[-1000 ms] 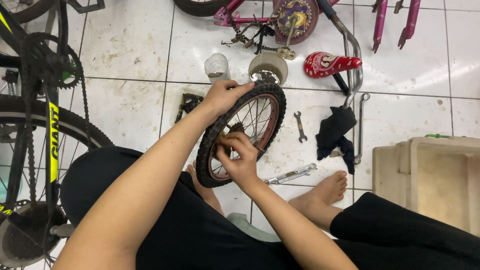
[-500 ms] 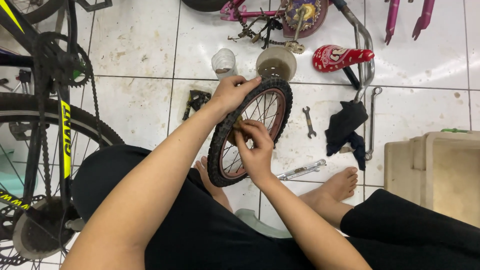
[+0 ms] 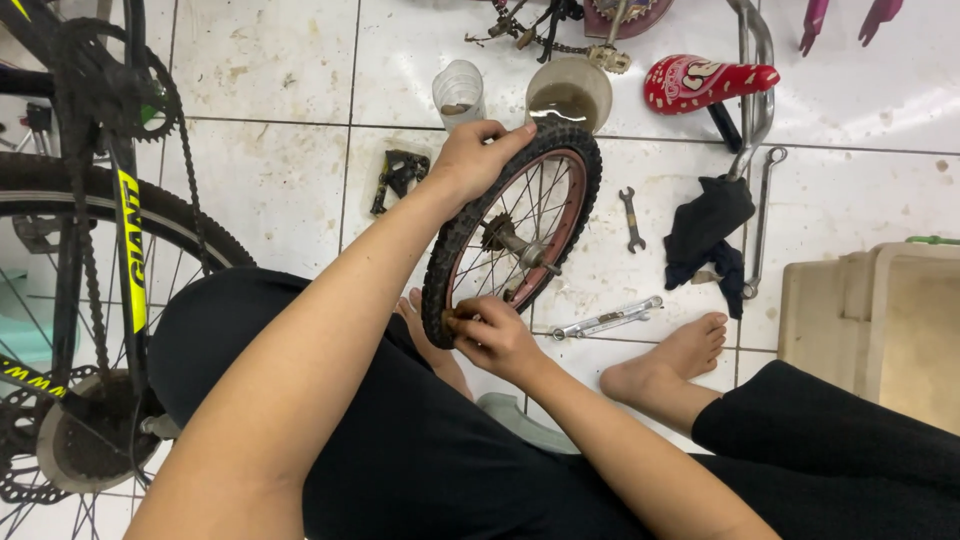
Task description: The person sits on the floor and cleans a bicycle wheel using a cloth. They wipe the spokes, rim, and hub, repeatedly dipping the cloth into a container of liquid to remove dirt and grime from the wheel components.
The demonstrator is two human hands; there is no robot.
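Note:
A small bicycle wheel [image 3: 560, 190] with a black knobby tyre, dark red rim and rusty hub stands upright on the tiled floor between my legs. My left hand [image 3: 472, 158] grips the top of the tyre. At the lower edge of the wheel, my right hand [image 3: 495, 338] pinches the rim and tyre, with something small and brownish between the fingers. What that small thing is I cannot tell.
A black bicycle [image 3: 95, 250] with chain and rear wheel stands at left. Two cups [image 3: 568, 95], a red saddle [image 3: 700, 82], wrenches [image 3: 608, 320], a black rag [image 3: 705, 232] and a beige box [image 3: 880, 325] lie around. My bare feet [image 3: 665, 365] rest on the tiles.
My right hand has slid from the spokes near the hub down to the wheel's lower rim. My left hand stays on top of the tyre. The view has shifted closer.

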